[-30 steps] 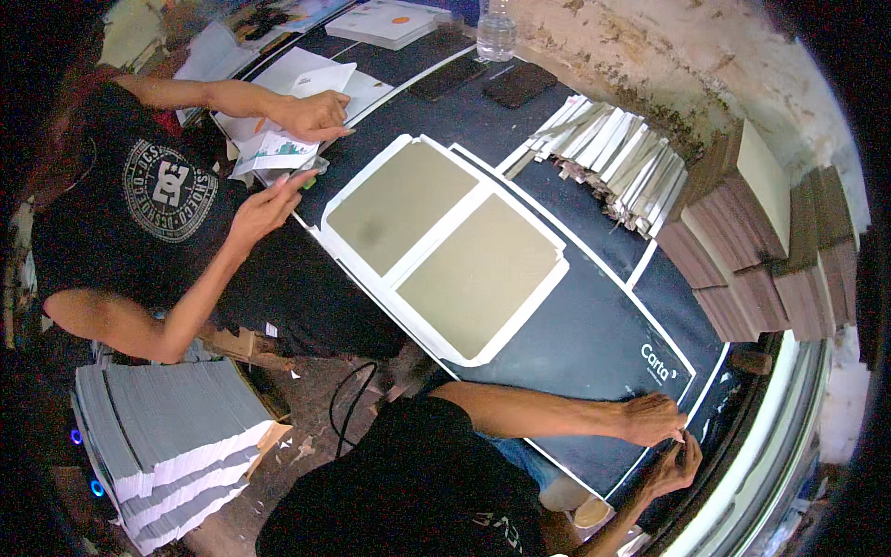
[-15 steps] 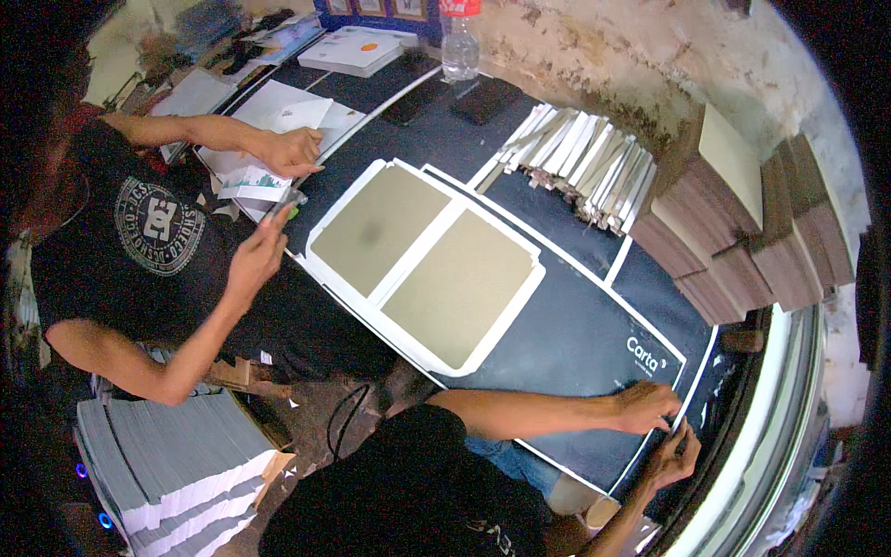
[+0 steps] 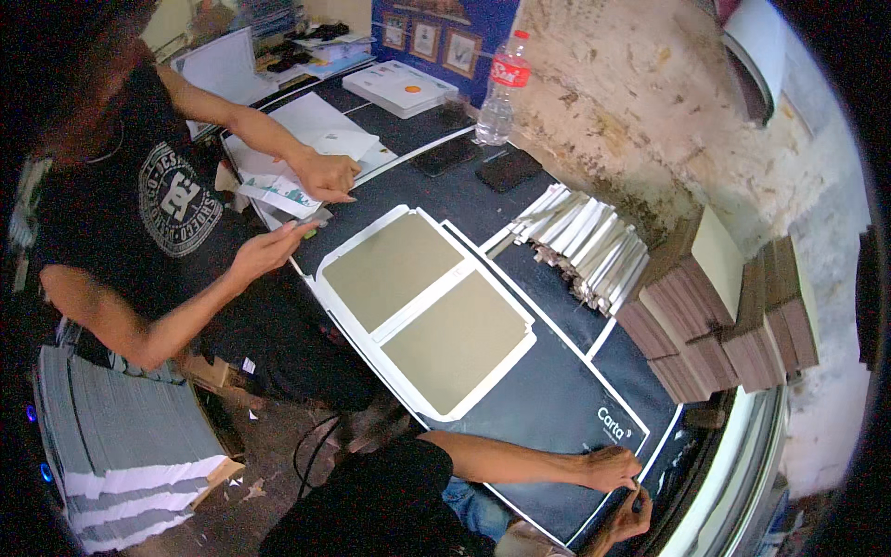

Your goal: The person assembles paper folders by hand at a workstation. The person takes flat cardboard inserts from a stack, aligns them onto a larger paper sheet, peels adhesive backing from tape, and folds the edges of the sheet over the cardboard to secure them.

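We see two flat boards in plain greyish beige, bordered and divided by a white sheet. Beneath, we have a blue-black mat crossed by white lines. The bundled strips mix white with beige-grey, and the stacked boards pair brown edges with cream faces. We notice a clear bottle — red cap, red label — before a cream wall blotched with brown. The co-worker's black shirt bears a white ring emblem — and we find grey and white banding the paper stack.
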Tool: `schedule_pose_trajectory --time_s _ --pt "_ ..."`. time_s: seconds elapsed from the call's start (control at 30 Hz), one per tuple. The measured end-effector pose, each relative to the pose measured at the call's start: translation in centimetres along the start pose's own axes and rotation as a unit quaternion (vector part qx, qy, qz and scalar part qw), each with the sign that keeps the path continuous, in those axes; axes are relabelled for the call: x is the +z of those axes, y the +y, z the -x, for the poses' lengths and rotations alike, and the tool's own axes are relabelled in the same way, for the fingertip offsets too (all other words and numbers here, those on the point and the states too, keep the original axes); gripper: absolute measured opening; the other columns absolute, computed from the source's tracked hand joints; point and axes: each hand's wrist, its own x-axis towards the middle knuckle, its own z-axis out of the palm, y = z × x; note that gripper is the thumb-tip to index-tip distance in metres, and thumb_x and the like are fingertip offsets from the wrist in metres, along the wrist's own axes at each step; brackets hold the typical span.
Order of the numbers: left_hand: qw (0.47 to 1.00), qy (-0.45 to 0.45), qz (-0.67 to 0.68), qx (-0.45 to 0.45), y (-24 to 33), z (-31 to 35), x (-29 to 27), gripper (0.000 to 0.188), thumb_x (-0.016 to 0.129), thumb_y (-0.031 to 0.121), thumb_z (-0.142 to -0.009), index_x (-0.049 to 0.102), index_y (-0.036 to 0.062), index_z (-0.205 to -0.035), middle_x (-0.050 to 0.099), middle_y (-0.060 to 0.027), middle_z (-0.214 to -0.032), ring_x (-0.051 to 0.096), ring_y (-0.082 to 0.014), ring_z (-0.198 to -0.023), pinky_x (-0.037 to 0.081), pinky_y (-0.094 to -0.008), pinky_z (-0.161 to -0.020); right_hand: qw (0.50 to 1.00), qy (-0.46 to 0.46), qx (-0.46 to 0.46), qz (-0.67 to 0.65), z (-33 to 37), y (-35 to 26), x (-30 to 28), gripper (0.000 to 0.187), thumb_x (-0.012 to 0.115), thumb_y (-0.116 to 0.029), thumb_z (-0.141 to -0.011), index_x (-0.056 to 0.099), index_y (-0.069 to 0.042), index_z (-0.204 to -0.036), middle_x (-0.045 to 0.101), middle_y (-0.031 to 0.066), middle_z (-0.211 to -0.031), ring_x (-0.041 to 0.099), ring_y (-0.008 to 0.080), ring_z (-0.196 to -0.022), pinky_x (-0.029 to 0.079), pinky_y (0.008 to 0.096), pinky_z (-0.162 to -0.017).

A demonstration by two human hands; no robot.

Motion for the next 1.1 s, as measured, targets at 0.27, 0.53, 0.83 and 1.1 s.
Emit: schedule_pose_trajectory --time_s 0.27,0.53,0.83,1.1 --pt "0.993 0.083 0.07 -0.051 1.8 -0.2 -0.2 0.049 0.065 0.043 -0.093 0.061 -0.0002 -0.071 0.059 -0.0221 -0.067 0.061 -0.0427 -0.063 0.046 -0.0512 -0.058 0.998 -0.008 -0.047 -0.045 0.1 -0.7 -0.7 0.022 0.066 0.005 -0.088 0.071 0.008 -0.109 0.07 0.0204 -0.102 0.068 0.0345 -0.094 0.053 0.0402 -0.086" --pt "0.981 0.122 0.143 -0.042 2.1 -0.6 -0.8 0.036 0.072 0.027 -0.088 0.061 -0.0023 -0.069 0.061 -0.0244 -0.071 0.063 -0.0436 -0.072 0.045 -0.0504 -0.064 0.996 0.037 -0.052 -0.063 0.7 -1.8 -0.3 0.014 0.071 -0.002 -0.089 0.074 0.004 -0.102 0.072 0.0139 -0.095 0.068 0.0268 -0.087 0.054 0.0373 -0.079" --pt "0.982 -0.044 0.149 -0.107 3.1 -1.4 -3.2 0.03 0.069 0.032 -0.091 0.06 0.0047 -0.08 0.061 -0.0194 -0.074 0.063 -0.0405 -0.075 0.048 -0.0503 -0.066 0.997 0.03 -0.05 0.053 -1.1 0.8 0.3 0.021 0.057 -0.01 -0.1 0.066 0.008 -0.105 0.06 0.0225 -0.088 0.062 0.0376 -0.082 0.05 0.0431 -0.075" --pt "0.996 -0.072 0.019 -0.04 4.1 -1.8 -5.4 0.031 0.072 0.032 -0.088 0.058 0.0046 -0.081 0.063 -0.0142 -0.1 0.063 -0.0354 -0.101 0.051 -0.0463 -0.077 0.997 0.036 -0.045 -0.041 -0.3 3.4 -0.4 0.049 0.072 -0.022 -0.095 0.041 0.005 -0.068 0.032 0.0143 -0.06 0.027 0.0249 -0.057 0.032 0.043 -0.053"
